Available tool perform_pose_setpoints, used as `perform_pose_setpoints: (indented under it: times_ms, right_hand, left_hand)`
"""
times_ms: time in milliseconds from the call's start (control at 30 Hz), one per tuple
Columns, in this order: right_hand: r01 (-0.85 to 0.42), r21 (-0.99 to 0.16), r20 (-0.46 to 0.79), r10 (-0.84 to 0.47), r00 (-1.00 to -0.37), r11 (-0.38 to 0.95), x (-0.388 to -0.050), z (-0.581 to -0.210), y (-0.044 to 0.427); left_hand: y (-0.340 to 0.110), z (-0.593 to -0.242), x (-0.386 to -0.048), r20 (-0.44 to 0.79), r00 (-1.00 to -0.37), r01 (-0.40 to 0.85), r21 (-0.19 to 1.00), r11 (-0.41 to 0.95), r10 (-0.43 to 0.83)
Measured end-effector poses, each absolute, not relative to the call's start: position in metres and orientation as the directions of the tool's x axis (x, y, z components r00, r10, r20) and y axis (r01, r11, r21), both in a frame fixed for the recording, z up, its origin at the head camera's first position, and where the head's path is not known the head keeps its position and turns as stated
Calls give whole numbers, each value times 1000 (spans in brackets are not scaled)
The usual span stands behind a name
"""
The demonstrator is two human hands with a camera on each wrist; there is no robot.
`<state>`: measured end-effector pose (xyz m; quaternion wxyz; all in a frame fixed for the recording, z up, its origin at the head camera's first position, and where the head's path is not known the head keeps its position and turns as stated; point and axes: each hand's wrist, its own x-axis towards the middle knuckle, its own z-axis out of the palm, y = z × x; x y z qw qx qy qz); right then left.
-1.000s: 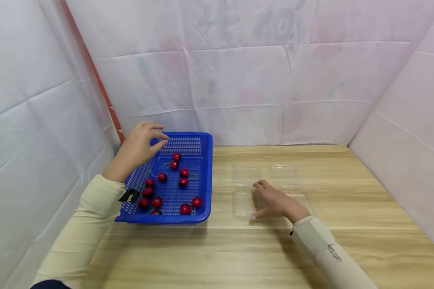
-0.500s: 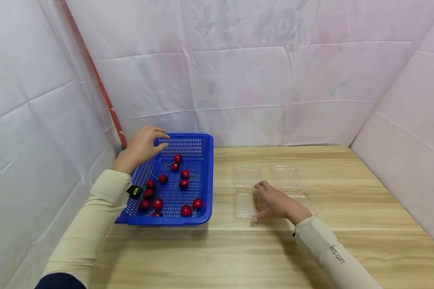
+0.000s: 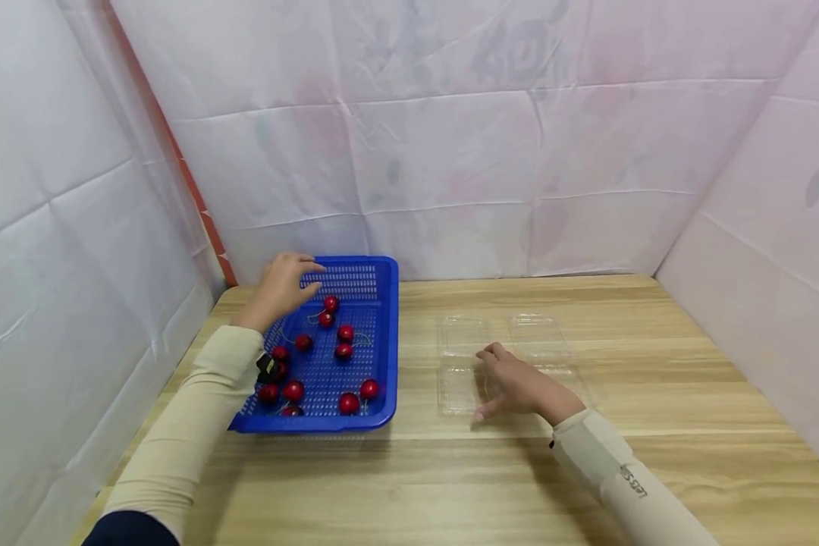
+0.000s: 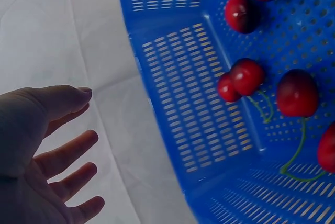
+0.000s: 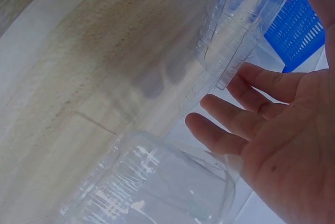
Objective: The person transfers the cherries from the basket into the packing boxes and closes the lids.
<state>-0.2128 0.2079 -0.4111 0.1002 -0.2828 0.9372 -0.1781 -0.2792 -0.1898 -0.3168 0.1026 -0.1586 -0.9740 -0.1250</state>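
Observation:
A blue basket (image 3: 390, 341) on the left of the table holds several red cherries (image 3: 303, 343), some with green stems. Over its back left part hovers my left hand (image 3: 277, 292), fingers loosely bent and holding nothing; the left wrist view shows this hand (image 4: 57, 156) beside the basket's wall (image 4: 193, 98). Several clear plastic boxes (image 3: 459, 390) stand right of centre. My right hand (image 3: 519, 385) is among them with spread, bent fingers; in the right wrist view the hand (image 5: 277, 124) has clear plastic (image 5: 241, 25) by its fingertips, and whether they touch it I cannot tell.
The wooden table (image 3: 409, 485) reaches back to a pale cloth wall (image 3: 444, 152). More cloth hangs at the left (image 3: 54, 265) and the right (image 3: 778, 265). A red strip (image 3: 184, 167) runs down the back left corner.
My left hand has moved right and downward, further over the basket. My right hand and the clear boxes have stayed about where they were. The head view has shifted slightly.

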Motion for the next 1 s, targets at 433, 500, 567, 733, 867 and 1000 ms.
perform_pose_setpoints:
  times_ms: [433, 500, 567, 733, 867, 1000]
  right_hand:
    - [-480, -381, -103, -552, -827, 790, -209, -410, 206]
    - [-483, -377, -99, -553, -827, 790, -209, -409, 206]
    - [-486, -373, -94, -553, -828, 790, -209, -410, 206]
    - [-484, -376, -91, -552, -829, 790, -209, -411, 206]
    - [-477, -385, -93, -548, -832, 790, -208, -412, 205]
    - [-482, -380, -89, -549, -831, 790, -207, -414, 206]
  left_hand:
    - [-187, -346, -292, 155, -946, 320, 306, 897, 285]
    - [-186, -349, -292, 141, -946, 322, 325, 889, 290]
    - [-184, -352, -293, 128, -948, 318, 347, 882, 291]
    - [-184, -362, -295, 68, -958, 282, 365, 887, 277]
    - [-183, -369, -296, 6, -959, 267, 345, 900, 282]
    - [-181, -375, -297, -37, -959, 253, 341, 905, 282]
